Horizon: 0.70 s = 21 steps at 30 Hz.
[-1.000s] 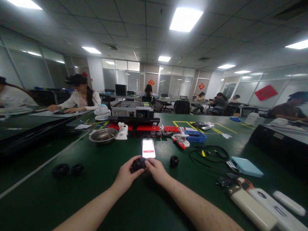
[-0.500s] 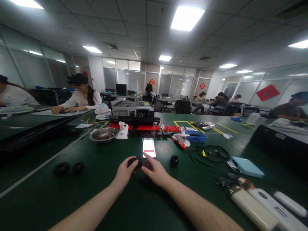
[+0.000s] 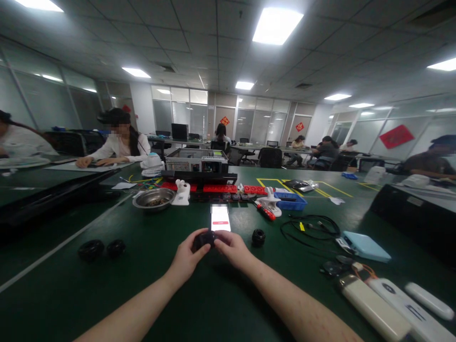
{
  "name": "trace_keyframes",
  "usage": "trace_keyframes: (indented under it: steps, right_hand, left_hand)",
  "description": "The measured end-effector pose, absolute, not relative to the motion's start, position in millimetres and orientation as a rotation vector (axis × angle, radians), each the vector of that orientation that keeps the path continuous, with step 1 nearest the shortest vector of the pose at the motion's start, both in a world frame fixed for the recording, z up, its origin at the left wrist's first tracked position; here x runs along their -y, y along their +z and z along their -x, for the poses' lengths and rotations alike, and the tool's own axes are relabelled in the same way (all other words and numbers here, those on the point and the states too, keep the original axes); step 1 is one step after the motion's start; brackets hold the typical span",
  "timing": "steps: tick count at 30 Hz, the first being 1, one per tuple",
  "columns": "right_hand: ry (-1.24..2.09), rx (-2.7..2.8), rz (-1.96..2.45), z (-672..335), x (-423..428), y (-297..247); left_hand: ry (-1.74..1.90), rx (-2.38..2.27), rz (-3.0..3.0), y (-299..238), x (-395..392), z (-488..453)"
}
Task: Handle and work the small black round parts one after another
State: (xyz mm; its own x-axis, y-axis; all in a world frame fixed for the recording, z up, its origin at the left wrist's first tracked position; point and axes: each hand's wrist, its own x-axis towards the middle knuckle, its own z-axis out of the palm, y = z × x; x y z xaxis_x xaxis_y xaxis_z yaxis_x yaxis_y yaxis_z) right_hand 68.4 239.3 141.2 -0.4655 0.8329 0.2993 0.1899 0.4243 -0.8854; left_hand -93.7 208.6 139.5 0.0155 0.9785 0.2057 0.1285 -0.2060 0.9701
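Between my fingers, just in front of the lit phone (image 3: 221,219), is a small black rounded part (image 3: 204,241); its exact kind cannot be made out. My left hand (image 3: 187,254) grips it from the left, thumb on the near side. From the right, my right hand (image 3: 233,248) pinches its other edge with thumb and fingers. Close to the right hand stands a black ring-like part (image 3: 258,237) with a hollow in its top. Two more black rounded parts, a larger one (image 3: 91,250) and a smaller one (image 3: 116,248), lie on the green table at left.
Behind the phone are a metal bowl (image 3: 154,199) of small pieces, a red-handled screwdriver (image 3: 266,212), a blue tray (image 3: 290,201) and an opened metal chassis (image 3: 195,162). Black cable (image 3: 309,228), a light-blue case (image 3: 366,247) and a cream power bank (image 3: 374,306) lie right. Co-workers sit around.
My right hand has come in from beside the phone and closed on the black rounded part. The left hand still holds it, with the part shifted slightly right.
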Motion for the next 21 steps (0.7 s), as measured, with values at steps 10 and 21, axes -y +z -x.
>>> trace_keyframes:
  steps: [10,21]
  right_hand:
    - [0.437,2.307,0.944,-74,-225,147]
    - [1.262,1.452,1.035,-62,-238,113]
  left_hand:
    - [1.125,-1.320,-1.341,137,-215,93]
    - [1.150,-1.260,-1.798,145,-196,88]
